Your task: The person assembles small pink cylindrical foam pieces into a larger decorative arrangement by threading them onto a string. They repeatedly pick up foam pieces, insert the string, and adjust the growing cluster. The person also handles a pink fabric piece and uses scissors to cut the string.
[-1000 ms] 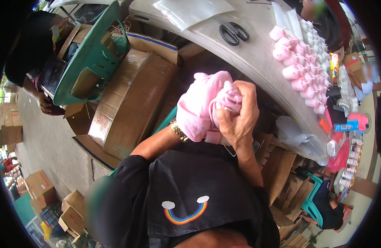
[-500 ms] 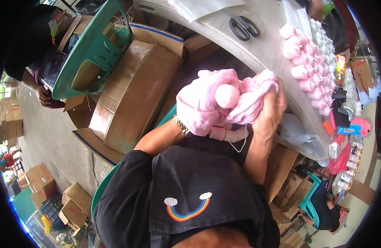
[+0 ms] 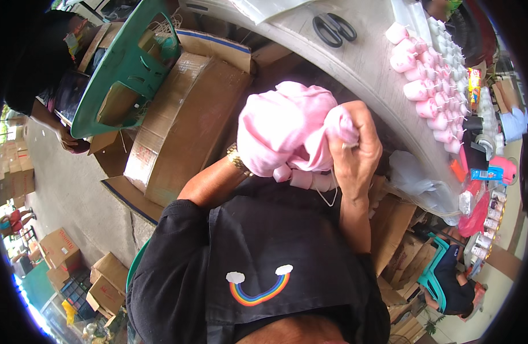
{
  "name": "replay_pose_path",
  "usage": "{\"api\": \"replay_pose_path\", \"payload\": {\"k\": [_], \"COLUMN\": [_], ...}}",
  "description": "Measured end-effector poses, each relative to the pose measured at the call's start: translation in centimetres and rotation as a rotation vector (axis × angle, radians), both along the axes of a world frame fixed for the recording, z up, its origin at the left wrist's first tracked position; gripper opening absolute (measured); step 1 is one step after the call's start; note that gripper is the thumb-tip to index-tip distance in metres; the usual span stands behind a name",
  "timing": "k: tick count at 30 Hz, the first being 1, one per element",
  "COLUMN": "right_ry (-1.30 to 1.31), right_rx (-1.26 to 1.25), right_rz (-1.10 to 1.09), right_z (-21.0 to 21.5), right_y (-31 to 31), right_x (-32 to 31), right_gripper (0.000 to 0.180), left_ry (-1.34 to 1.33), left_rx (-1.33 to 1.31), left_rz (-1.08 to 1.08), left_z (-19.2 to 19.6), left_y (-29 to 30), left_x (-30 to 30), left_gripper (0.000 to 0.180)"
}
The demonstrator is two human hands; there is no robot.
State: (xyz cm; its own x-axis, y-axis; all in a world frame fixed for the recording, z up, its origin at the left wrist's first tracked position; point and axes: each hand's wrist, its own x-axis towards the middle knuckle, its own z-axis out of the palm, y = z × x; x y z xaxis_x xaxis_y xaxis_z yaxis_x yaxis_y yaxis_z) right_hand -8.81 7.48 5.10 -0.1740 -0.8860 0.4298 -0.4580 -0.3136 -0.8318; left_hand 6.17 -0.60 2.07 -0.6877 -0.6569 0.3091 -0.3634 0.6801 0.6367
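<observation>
A pink cloth (image 3: 284,129) is bunched up in front of my chest. My right hand (image 3: 358,152) is closed in a fist around a twisted part of it; whether something is wrapped inside that part cannot be seen. The cloth covers my left hand and hides its fingers, while a gold-coloured watch (image 3: 239,160) shows at that wrist. Just below the cloth, on my lap, lie a few pink candles (image 3: 301,179), with a white wick hanging beside them. Rows of pink candles (image 3: 427,107) with white wicks lie on the table (image 3: 367,60) to the right.
Black-handled scissors (image 3: 334,30) lie on the table, near a white plastic sheet (image 3: 270,7). A large cardboard box (image 3: 181,120) and a green chair (image 3: 123,74) stand to the left. Clear plastic bags (image 3: 416,180) hang by the table edge. Other people sit nearby.
The round pink candle end that showed between the cloth folds is now covered. My right hand has turned and tightened into a fist on the cloth, moving slightly left.
</observation>
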Motion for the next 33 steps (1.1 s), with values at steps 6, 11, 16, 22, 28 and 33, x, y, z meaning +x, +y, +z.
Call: {"api": "replay_pose_path", "payload": {"k": [6, 11, 16, 22, 28, 33], "right_ry": [-0.153, -0.643, 0.273, 0.183, 0.183, 0.363], "right_rx": [0.128, 0.150, -0.137, -0.217, -0.237, -0.352], "right_rz": [-0.253, -0.183, -0.054, 0.041, 0.040, -0.131], "right_z": [-1.8, -0.6, -0.8, -1.6, -0.4, 0.8], "right_y": [-2.2, -1.0, -0.1, -0.5, -0.3, -0.6], "right_x": [-0.4, -1.9, -0.5, -1.0, -1.8, -3.5], "right_gripper": [0.020, 0.035, 0.060, 0.062, 0.059, 0.067], "left_ry": [0.059, 0.283, 0.229, 0.356, 0.431, 0.204], "left_rx": [0.090, 0.157, 0.018, 0.124, 0.522, 0.105], "left_rz": [0.028, -0.015, 0.076, -0.098, -0.192, -0.051], "left_z": [-1.3, -1.8, -0.9, 0.7, 2.7, 4.2], "left_y": [0.8, 1.7, 1.5, 0.7, 0.2, -1.2], "left_x": [-0.6, -1.0, -1.5, -1.0, -1.2, -3.4], "left_gripper": [0.049, 0.039, 0.041, 0.036, 0.033, 0.030]}}
